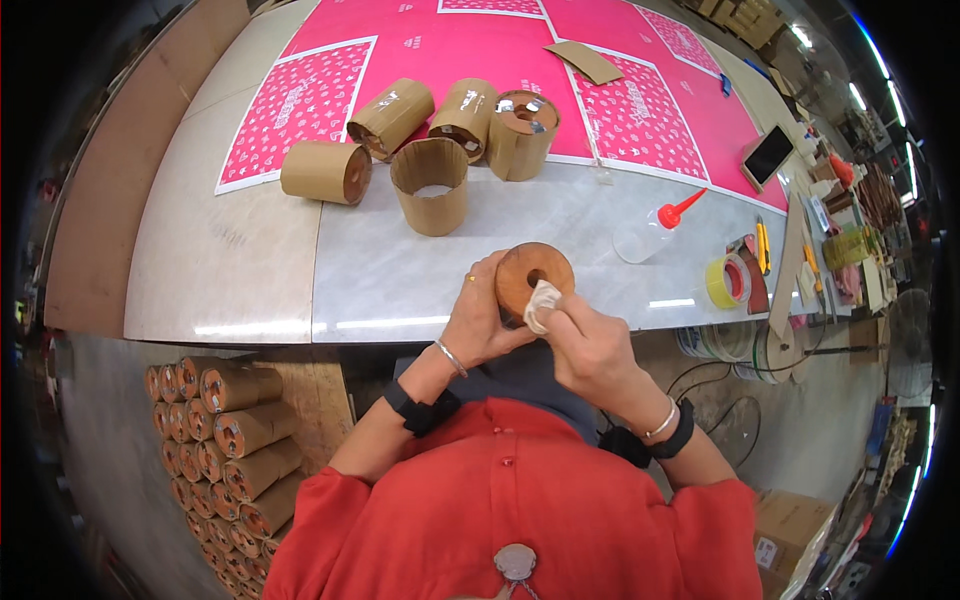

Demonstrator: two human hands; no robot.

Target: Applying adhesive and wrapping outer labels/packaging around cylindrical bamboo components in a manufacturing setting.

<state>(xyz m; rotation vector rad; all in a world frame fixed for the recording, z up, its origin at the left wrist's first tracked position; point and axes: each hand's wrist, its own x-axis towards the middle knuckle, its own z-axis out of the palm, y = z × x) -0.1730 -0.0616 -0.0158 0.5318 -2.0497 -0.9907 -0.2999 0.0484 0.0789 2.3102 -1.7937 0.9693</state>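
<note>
At the table's front edge, my left hand point(482, 312) is wrapped round the side of a brown wooden cylinder point(517, 274) with a round hole in its end face. My right hand point(585, 345) pinches a crumpled white cloth point(541, 304) and presses it against that end face, just below the hole. The underside of the cylinder is hidden by my hands. Farther off stands an upright open cardboard sleeve point(430, 190). To the right is a clear squeeze bottle point(641, 238) with a red nozzle.
Several cardboard-wrapped cylinders point(318, 172) lie or stand behind the sleeve, partly on pink printed sheets point(470, 50). On the right are a yellow tape roll point(727, 281), a yellow cutter point(763, 247) and a phone-like device point(767, 158). Wrapped cylinders are stacked point(240, 435) below left.
</note>
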